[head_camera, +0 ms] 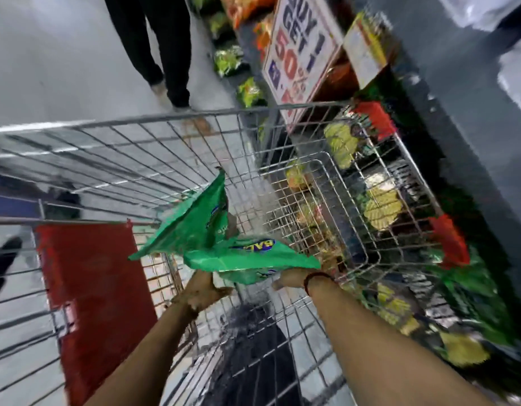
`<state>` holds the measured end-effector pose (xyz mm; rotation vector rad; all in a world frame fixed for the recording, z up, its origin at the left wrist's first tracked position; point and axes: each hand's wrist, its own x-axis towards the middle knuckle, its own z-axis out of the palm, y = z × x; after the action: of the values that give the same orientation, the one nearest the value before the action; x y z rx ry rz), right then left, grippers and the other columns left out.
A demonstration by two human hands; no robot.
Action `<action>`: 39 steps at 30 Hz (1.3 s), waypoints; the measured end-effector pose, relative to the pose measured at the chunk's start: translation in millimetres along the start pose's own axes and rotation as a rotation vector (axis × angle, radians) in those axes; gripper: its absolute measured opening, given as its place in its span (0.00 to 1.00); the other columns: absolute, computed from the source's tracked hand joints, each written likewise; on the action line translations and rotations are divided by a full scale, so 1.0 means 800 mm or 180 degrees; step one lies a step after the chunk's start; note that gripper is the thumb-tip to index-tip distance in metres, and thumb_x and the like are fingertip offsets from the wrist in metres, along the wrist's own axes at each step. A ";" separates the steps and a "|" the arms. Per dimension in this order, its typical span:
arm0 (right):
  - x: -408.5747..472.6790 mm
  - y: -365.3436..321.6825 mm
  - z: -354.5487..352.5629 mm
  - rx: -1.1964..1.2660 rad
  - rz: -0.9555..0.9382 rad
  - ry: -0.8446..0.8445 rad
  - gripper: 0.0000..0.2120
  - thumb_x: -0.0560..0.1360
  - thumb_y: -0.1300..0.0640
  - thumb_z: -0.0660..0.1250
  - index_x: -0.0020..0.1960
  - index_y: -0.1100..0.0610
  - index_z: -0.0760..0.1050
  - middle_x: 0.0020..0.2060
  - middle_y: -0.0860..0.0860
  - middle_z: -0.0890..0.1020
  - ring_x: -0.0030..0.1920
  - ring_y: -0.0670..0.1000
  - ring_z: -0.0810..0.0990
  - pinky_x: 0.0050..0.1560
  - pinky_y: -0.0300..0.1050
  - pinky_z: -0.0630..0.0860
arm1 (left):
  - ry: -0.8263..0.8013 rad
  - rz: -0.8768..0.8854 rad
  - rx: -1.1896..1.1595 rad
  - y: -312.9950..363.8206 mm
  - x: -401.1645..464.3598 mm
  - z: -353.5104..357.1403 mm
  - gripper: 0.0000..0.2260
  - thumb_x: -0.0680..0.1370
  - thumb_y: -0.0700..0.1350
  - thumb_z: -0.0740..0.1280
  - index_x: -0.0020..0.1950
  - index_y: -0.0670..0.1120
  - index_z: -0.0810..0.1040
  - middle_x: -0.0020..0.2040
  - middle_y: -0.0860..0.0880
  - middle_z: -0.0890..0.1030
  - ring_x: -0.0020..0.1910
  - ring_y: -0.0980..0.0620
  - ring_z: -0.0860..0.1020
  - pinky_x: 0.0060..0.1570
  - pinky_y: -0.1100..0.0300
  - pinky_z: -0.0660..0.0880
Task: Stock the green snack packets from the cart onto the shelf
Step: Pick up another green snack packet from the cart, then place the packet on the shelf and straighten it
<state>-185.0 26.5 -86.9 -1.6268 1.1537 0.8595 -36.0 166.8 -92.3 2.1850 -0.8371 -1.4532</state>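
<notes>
Grey steel wire makes up the cart point(142, 159), whose basket fills most of the view, its far rim running across the middle and its right side pressed close to the shelf point(446, 177). A red plastic flap point(92, 288) of the child seat stands at the near left of the basket. Through the wire on the right, yellow and green packets point(380, 212) crowd the shelf, with red tags point(449, 241) clipped along the cart's right rim. A white promotion sign point(300, 51) hangs from the shelf beyond the cart's far corner, partly overlapping it. A second person's dark trouser legs point(156, 45) stand in the aisle just past the far rim, on the left-hand floor point(48, 60).

Both forearms reach in from the bottom. The left hand point(202, 291) is under the near edge of the green snack packets point(224, 244), fingers curled, thumb out to the side; the blur hides how firm the grip is. The right hand point(294, 278), with a red thread at the wrist, is tucked beneath the lower packet's right corner, and its fingers are hidden, so I cannot tell how they close. One packet tilts up to the left, another lies flatter across both hands, both above the basket interior.

Open floor lies left of the cart; the shelf side leaves almost no gap
</notes>
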 end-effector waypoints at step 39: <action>-0.577 0.406 -0.002 0.3182 -0.0914 0.4848 0.27 0.62 0.73 0.73 0.50 0.49 0.68 0.54 0.55 0.78 0.49 0.46 0.78 0.44 0.24 0.75 | -0.1806 0.3690 0.0028 0.532 -0.297 0.347 0.31 0.56 0.32 0.78 0.54 0.43 0.68 0.53 0.43 0.77 0.54 0.45 0.76 0.42 0.76 0.72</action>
<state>-637.8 121.7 236.0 -1.2934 1.7497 -1.2873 -472.2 8.2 222.8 0.8406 -1.8426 -1.3311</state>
